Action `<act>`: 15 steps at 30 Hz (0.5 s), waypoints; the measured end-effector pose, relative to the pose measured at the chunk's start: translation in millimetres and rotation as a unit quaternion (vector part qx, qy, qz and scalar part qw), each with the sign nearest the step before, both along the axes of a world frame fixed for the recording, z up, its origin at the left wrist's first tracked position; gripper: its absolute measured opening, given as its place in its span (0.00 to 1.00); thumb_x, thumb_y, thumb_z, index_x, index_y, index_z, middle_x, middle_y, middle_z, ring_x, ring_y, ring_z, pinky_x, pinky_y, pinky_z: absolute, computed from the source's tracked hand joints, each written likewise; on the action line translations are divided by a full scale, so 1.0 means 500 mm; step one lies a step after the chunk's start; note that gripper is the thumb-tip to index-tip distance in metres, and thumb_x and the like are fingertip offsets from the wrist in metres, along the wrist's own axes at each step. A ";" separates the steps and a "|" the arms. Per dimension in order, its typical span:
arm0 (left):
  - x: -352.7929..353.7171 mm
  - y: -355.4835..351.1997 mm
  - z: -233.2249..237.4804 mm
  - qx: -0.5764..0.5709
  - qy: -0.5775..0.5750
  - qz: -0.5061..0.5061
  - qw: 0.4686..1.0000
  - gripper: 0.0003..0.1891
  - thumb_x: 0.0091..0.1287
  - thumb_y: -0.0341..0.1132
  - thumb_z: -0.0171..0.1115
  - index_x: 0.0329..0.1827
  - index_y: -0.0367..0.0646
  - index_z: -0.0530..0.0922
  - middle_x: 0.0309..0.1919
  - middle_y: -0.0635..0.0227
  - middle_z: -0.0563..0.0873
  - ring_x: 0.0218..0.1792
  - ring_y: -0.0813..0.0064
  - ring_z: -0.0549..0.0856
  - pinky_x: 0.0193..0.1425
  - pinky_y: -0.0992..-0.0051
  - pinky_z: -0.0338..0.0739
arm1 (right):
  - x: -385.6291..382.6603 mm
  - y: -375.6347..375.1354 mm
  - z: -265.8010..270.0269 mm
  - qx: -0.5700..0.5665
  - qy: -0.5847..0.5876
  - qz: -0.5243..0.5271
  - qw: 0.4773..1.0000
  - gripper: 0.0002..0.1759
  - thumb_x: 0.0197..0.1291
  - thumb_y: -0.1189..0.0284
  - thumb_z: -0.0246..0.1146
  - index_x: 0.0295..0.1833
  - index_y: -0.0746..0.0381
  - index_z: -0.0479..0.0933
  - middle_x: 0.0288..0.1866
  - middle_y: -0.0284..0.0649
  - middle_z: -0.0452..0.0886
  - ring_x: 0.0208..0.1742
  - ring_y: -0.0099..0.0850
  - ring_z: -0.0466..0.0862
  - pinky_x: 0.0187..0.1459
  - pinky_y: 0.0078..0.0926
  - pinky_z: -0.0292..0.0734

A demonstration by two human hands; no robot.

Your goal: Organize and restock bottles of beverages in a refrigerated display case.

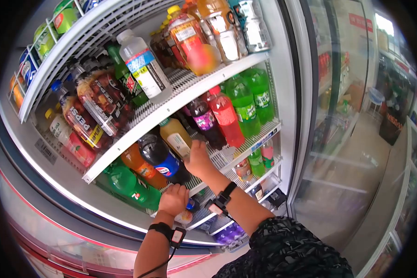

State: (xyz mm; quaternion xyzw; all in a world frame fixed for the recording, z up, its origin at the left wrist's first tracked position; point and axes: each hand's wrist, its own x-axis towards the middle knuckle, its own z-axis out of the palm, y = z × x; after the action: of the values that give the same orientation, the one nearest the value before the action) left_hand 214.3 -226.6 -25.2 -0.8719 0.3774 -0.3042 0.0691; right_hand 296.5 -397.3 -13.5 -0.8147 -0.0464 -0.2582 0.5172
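Observation:
My right hand (200,161) reaches onto the second shelf, its fingers closed around the lower part of a yellowish drink bottle (175,136) with a pale label. That bottle leans between a dark Pepsi bottle (164,160) with a blue label and a purple-labelled dark soda bottle (207,123). At the front edge of the same shelf, below the Pepsi bottle, is my left hand (173,200) with curled fingers; what they grip is hidden. Beside it, a blue-capped bottle (191,205) shows partly.
Above, the upper shelf (171,109) carries several bottles, including a clear one with a blue-and-white label (143,65). Green 7UP (132,185) and orange soda (143,167) stand at left, red (226,116) and green bottles (241,104) at right. A glass door (338,116) stands open at right.

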 end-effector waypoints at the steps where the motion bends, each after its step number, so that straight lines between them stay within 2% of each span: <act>1: -0.002 0.000 0.001 0.002 0.007 0.002 1.000 0.09 0.65 0.37 0.63 0.30 0.45 0.74 0.28 0.61 0.79 0.32 0.57 0.83 0.38 0.61 0.81 | 0.015 0.008 -0.009 -0.001 -0.016 0.017 1.000 0.41 0.51 0.76 0.70 0.66 0.74 0.55 0.61 0.68 0.66 0.56 0.63 0.78 0.58 0.47 0.78; 2: 0.001 -0.001 0.001 0.003 0.017 0.006 1.000 0.09 0.65 0.37 0.63 0.30 0.44 0.74 0.28 0.61 0.79 0.32 0.57 0.83 0.38 0.61 0.81 | 0.028 0.012 -0.025 -0.003 -0.029 0.036 0.999 0.42 0.53 0.77 0.67 0.70 0.76 0.54 0.63 0.67 0.66 0.59 0.62 0.77 0.61 0.46 0.77; 4: -0.003 -0.002 0.004 0.002 0.025 0.008 1.000 0.09 0.64 0.36 0.63 0.30 0.44 0.74 0.29 0.60 0.79 0.33 0.56 0.83 0.38 0.61 0.80 | 0.071 0.000 -0.040 0.003 0.029 0.109 0.994 0.45 0.55 0.78 0.61 0.77 0.76 0.48 0.70 0.67 0.63 0.67 0.61 0.72 0.67 0.43 0.72; 5: 0.002 -0.002 0.003 0.002 0.018 0.007 1.000 0.09 0.64 0.36 0.63 0.30 0.43 0.74 0.29 0.60 0.79 0.33 0.57 0.82 0.38 0.61 0.81 | 0.065 -0.011 -0.026 0.017 0.071 0.141 0.987 0.46 0.56 0.76 0.61 0.77 0.77 0.47 0.75 0.68 0.58 0.74 0.58 0.66 0.72 0.40 0.67; 6: 0.001 0.000 -0.002 0.001 0.012 0.005 1.000 0.09 0.64 0.37 0.63 0.30 0.43 0.73 0.29 0.60 0.78 0.33 0.57 0.82 0.38 0.61 0.81 | 0.071 -0.015 -0.042 -0.019 0.042 0.154 0.987 0.46 0.59 0.75 0.59 0.78 0.78 0.44 0.77 0.69 0.54 0.76 0.56 0.64 0.73 0.39 0.65; 8: -0.002 0.002 -0.004 -0.001 0.018 0.003 1.000 0.09 0.64 0.36 0.63 0.30 0.43 0.73 0.29 0.61 0.78 0.33 0.57 0.82 0.38 0.61 0.81 | 0.044 -0.019 -0.095 -0.085 -0.093 0.103 0.987 0.41 0.60 0.76 0.62 0.77 0.73 0.53 0.76 0.63 0.58 0.69 0.53 0.73 0.68 0.38 0.72; 10: 0.001 -0.001 0.000 -0.008 0.014 0.001 1.000 0.09 0.64 0.36 0.64 0.30 0.43 0.74 0.29 0.61 0.78 0.33 0.58 0.82 0.37 0.61 0.81 | -0.096 -0.078 -0.029 0.102 -0.146 0.203 0.963 0.27 0.63 0.71 0.65 0.66 0.68 0.70 0.61 0.52 0.77 0.52 0.41 0.83 0.52 0.31 0.82; 12: -0.002 -0.002 0.003 -0.003 0.005 -0.002 1.000 0.09 0.63 0.35 0.64 0.30 0.44 0.74 0.29 0.62 0.78 0.33 0.59 0.82 0.38 0.62 0.81 | -0.169 -0.121 -0.077 0.127 -0.130 0.283 0.942 0.15 0.62 0.70 0.68 0.50 0.66 0.78 0.47 0.44 0.82 0.39 0.31 0.84 0.38 0.24 0.81; 14: -0.007 -0.002 0.003 -0.013 0.030 0.002 0.999 0.08 0.64 0.34 0.63 0.31 0.43 0.74 0.30 0.60 0.78 0.34 0.57 0.81 0.40 0.61 0.80 | -0.219 -0.160 -0.141 -0.007 -0.031 0.351 0.936 0.12 0.63 0.68 0.67 0.43 0.67 0.79 0.42 0.43 0.83 0.37 0.31 0.85 0.35 0.25 0.78; 15: -0.006 -0.002 0.004 -0.019 0.047 0.000 0.999 0.07 0.64 0.33 0.63 0.31 0.42 0.74 0.31 0.58 0.78 0.35 0.54 0.81 0.42 0.59 0.79 | -0.220 -0.155 -0.161 -0.007 -0.028 0.353 0.935 0.12 0.63 0.68 0.67 0.43 0.67 0.79 0.42 0.43 0.83 0.37 0.31 0.85 0.35 0.25 0.78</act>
State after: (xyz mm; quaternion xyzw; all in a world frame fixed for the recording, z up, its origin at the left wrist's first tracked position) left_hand 211.3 -227.5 -23.2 -0.8863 0.3747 -0.2700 0.0351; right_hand 186.6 -474.8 -93.9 -0.7418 -0.3475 -0.0808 0.5679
